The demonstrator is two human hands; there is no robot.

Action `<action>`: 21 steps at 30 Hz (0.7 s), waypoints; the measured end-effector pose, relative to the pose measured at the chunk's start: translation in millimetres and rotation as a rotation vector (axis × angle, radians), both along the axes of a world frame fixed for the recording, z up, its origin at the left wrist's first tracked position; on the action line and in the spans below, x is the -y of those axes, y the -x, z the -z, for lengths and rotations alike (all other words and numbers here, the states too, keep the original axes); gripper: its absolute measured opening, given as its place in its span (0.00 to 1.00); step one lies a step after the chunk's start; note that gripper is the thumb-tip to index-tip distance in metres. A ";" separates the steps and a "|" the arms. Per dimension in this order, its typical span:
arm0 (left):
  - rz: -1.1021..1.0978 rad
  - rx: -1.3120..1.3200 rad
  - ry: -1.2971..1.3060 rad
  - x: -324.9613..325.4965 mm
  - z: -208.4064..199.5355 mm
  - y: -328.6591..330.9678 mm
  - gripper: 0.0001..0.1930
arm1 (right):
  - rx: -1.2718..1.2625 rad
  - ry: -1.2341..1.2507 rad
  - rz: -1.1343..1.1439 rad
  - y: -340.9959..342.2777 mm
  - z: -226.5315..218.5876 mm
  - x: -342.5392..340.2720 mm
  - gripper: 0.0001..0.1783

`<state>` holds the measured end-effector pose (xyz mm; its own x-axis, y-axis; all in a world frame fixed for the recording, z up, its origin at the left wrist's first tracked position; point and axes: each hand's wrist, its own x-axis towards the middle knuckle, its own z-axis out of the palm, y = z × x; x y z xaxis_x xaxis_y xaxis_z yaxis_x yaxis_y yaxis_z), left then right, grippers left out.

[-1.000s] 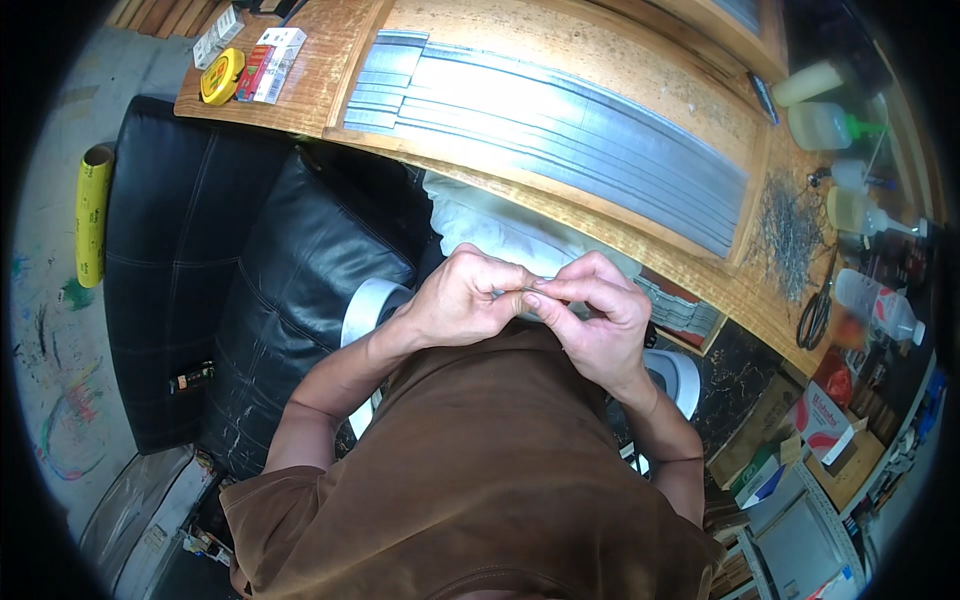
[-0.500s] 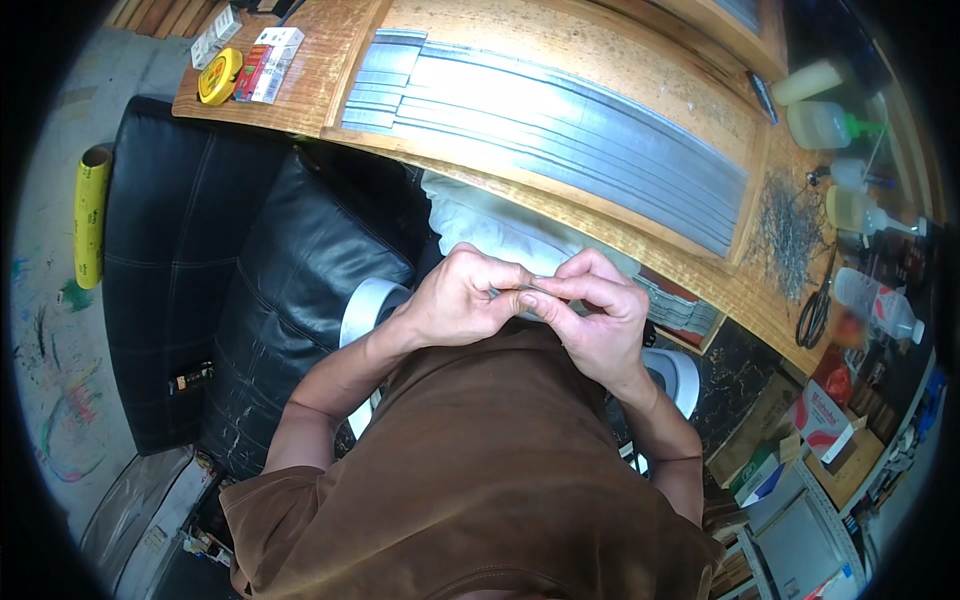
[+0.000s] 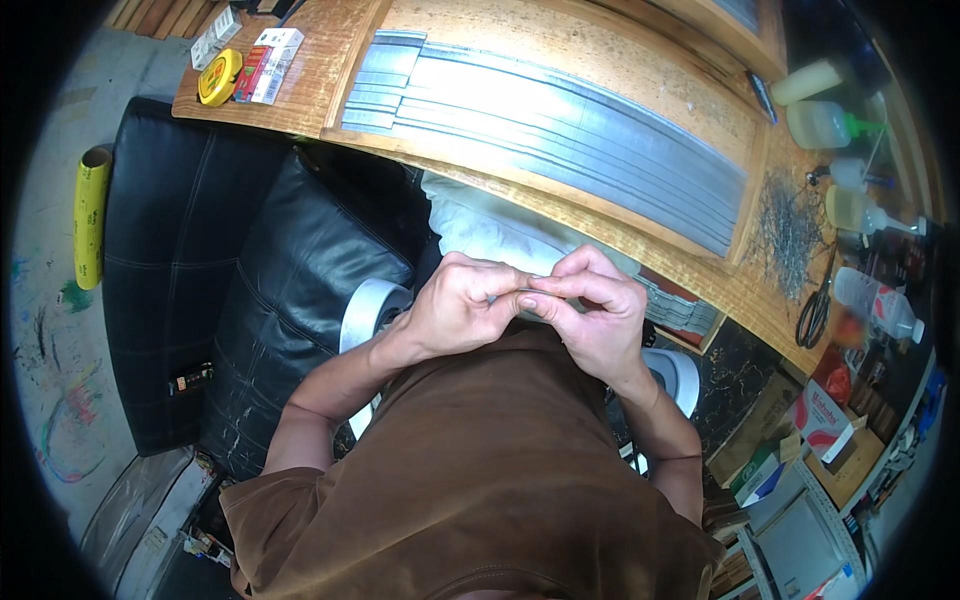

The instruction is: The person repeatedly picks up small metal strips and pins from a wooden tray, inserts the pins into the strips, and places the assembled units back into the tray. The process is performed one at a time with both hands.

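Observation:
My left hand (image 3: 465,305) and my right hand (image 3: 595,305) meet in front of my brown shirt, short of the table's front edge. Thumb and forefinger are pinched on each, and the tips nearly touch. Only a thin sliver shows between them, mostly covered by the fingers, too small to name. Beyond the hands, long grey overlapping strips (image 3: 560,130) lie in a shallow wooden tray (image 3: 600,30) on the table. To their right is a tangled heap of thin metal pieces (image 3: 787,235), like pins or wire, with black-handled scissors (image 3: 815,318) beside it.
Squeeze bottles (image 3: 818,125) and a clear plastic bottle (image 3: 880,303) line the table's right side. At its left end are a yellow tape measure (image 3: 219,78) and small boxes (image 3: 270,65). A black couch (image 3: 180,250) stands left, a yellow tube (image 3: 91,220) beyond it.
My hands stay at the same spot; the fingers have shifted slightly, with the left knuckles a little lower. Nothing on the table has moved.

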<state>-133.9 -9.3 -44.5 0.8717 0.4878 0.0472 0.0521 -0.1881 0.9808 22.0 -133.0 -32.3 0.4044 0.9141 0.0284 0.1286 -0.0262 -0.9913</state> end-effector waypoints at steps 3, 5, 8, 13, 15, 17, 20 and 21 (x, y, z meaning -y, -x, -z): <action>-0.012 -0.022 -0.003 0.9 -2.6 0.9 0.07 | 0.002 -0.016 -0.011 -1.5 1.9 -1.4 0.11; -0.026 0.005 -0.007 2.4 -0.6 0.4 0.08 | -0.004 -0.007 -0.008 -1.5 1.6 -1.8 0.11; -0.036 0.026 -0.011 4.4 2.8 0.0 0.09 | -0.033 0.013 -0.001 -1.0 1.4 -1.9 0.11; -0.063 -0.043 0.205 9.3 4.1 -3.6 0.07 | 0.168 -0.016 -0.010 -8.7 4.3 0.8 0.20; -0.155 -0.073 0.463 13.3 0.8 -7.7 0.06 | 0.205 0.024 -0.026 -11.5 2.9 8.8 0.24; -0.179 -0.119 0.567 6.3 4.1 -8.7 0.07 | 0.215 0.113 -0.071 -15.9 4.5 20.3 0.22; -0.128 -0.098 0.599 -4.8 6.5 -10.5 0.06 | 0.265 -0.051 -0.224 -17.1 18.4 32.6 0.13; -0.135 -0.072 0.655 -4.1 7.2 -12.6 0.07 | 0.250 -0.092 -0.259 -14.6 22.5 35.7 0.11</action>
